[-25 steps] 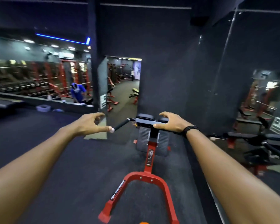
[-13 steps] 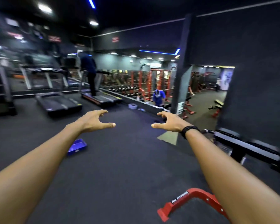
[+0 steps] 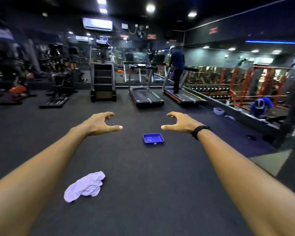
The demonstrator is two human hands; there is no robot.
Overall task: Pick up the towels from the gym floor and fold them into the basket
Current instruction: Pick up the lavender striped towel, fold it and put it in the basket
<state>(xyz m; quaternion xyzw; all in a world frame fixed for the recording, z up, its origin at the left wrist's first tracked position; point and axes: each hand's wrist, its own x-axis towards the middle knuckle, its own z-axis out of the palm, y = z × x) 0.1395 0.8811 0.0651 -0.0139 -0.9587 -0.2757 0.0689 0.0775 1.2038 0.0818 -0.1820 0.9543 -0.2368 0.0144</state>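
Both arms are reaching forward over the dark rubber gym floor [image 3: 143,176], and both hands are holding nothing: the left hand [image 3: 99,124] and the right hand [image 3: 180,123] are hanging with fingers loosely curved and thumbs pointing at each other. The crumpled pale lilac cloth towel [image 3: 85,186] is lying on the floor below and short of the left hand, just beside the left forearm, its long axis running from near-left to far-right; the left hand appears the nearer one. The shallow blue plastic tray-like basket [image 3: 153,139] is sitting farther out, between the hands and slightly towards the right one, well apart from the towel. Nothing is standing between them. Black treadmills [image 3: 146,97] are lining the far side, where a person in dark clothes [image 3: 177,68] is walking.
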